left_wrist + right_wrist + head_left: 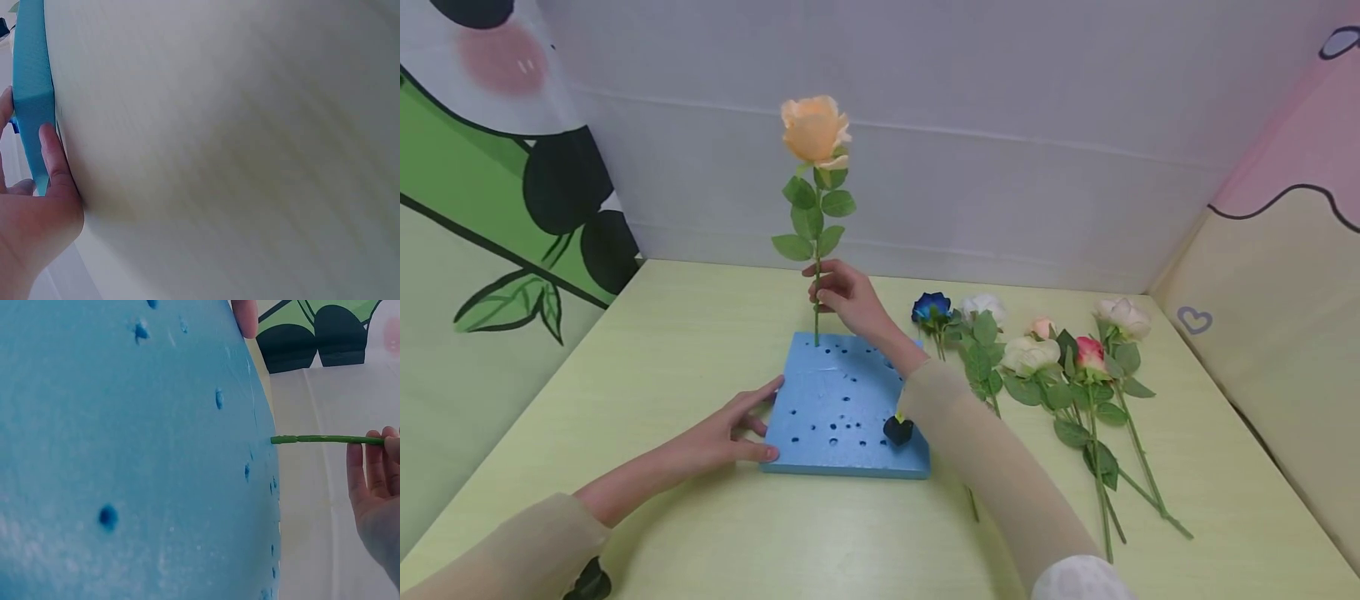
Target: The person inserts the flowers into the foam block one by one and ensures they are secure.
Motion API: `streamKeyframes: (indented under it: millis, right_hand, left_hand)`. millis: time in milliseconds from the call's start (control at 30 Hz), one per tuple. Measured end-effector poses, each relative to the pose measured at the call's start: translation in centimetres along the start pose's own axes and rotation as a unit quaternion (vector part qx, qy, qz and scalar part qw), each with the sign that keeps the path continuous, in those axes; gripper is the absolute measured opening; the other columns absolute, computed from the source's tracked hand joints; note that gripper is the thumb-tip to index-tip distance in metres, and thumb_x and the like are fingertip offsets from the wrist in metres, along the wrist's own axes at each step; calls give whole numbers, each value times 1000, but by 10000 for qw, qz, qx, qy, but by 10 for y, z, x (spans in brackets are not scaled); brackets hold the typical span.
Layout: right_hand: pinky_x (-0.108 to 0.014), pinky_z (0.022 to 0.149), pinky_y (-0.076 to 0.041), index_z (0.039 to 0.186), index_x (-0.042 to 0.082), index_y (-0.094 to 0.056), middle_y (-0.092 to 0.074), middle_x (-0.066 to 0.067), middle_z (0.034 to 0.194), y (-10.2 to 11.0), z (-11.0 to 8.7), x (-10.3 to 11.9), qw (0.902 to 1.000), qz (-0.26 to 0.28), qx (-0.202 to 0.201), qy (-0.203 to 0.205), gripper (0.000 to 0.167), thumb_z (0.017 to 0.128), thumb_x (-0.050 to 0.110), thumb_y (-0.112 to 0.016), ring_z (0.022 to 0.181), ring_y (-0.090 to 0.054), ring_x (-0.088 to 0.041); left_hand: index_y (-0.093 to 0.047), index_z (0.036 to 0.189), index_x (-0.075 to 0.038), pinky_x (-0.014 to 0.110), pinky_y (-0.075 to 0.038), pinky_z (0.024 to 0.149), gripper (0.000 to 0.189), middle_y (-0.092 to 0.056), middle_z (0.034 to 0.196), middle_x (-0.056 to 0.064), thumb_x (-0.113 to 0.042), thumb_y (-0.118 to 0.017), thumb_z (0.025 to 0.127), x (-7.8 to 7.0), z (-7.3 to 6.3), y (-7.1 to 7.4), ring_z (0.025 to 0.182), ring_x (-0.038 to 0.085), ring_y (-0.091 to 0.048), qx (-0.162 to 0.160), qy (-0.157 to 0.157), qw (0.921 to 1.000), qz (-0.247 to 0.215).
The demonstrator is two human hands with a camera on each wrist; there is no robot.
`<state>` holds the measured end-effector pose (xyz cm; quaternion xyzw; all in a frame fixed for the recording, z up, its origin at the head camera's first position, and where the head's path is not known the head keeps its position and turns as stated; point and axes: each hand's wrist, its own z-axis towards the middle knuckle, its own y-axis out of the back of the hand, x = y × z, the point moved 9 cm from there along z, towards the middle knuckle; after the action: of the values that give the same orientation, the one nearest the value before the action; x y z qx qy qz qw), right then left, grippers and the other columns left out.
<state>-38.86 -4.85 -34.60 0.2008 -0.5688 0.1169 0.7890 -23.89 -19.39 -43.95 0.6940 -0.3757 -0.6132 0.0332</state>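
A peach rose [814, 132] with green leaves stands upright, its stem's lower end at the far left corner of a blue foam board [827, 400] dotted with holes. My right hand [848, 302] pinches that stem a little above the board. In the right wrist view the green stem [325, 439] meets the board's edge; whether it sits in a hole I cannot tell. My left hand [730, 433] rests against the board's left side, fingers spread along it. The left wrist view shows the thumb [55, 156] on the board's blue side [31, 75].
Right of the board lie a blue rose [932, 307], a white rose [982, 307], a cream rose [1030, 357], a red-pink rose [1091, 355] and a pale pink rose [1123, 318], stems toward the front. A black wrist device part [898, 430] shows beside the right sleeve.
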Motion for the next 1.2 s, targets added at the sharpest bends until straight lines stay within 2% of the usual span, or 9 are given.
streamKeyframes:
  millis: [133, 267, 467, 700, 900, 1200]
  right_hand:
    - [-48, 94, -55, 130, 4, -58, -59, -30, 116, 0, -1, 0, 9999, -106, 16, -44, 29, 102, 3, -49, 100, -64, -30]
    - [-48, 93, -55, 129, 6, -58, -60, -28, 117, -1, -2, 0, 9993, -346, 160, 20, 28, 102, 6, -51, 102, -65, -32]
    - [-36, 86, -58, 123, 7, -58, -70, -18, 110, -2, -3, 3, 9930, -1094, 316, 316, 23, 100, 6, -55, 102, -69, -33]
    - [-38, 83, -59, 119, 7, -56, -73, -16, 106, -5, -4, 3, 9872, -1540, 396, 131, 18, 101, 8, -54, 97, -72, -28]
    - [-40, 83, -59, 121, 5, -55, -72, -15, 107, -5, -4, 0, 9858, -1623, 421, -13, 20, 102, 10, -53, 97, -72, -26]
    - [-45, 84, -59, 115, 9, -57, -72, -17, 105, -4, -5, 0, 9861, -1616, 390, 1, 14, 102, 9, -53, 95, -72, -27]
  left_hand:
    - [-12, 160, -29, 23, -50, 82, 97, -25, 157, 17, -35, -76, 86, 5, 1, 0, 117, 24, -50, -1, 48, 10000, 13]
    - [-13, 160, -30, 23, -50, 82, 97, -25, 157, 15, -36, -76, 86, 9, 3, 0, 117, 24, -50, -12, 86, 10000, 37]
    - [-13, 160, -28, 23, -50, 81, 97, -24, 158, 17, -36, -76, 86, 7, 4, 0, 117, 23, -51, -2, 11, 10000, 5]
    - [-12, 160, -27, 24, -50, 81, 97, -24, 157, 18, -32, -75, 87, 6, 4, -1, 116, 23, -51, -6, -67, 10000, -60]
    - [-12, 160, -27, 24, -50, 81, 97, -24, 157, 18, -33, -75, 87, 7, 5, -1, 117, 24, -51, 9, -88, 9999, -73]
    - [-12, 160, -28, 23, -50, 81, 97, -22, 159, 17, -32, -75, 87, 9, 8, -1, 117, 24, -51, 14, -113, 9999, -118]
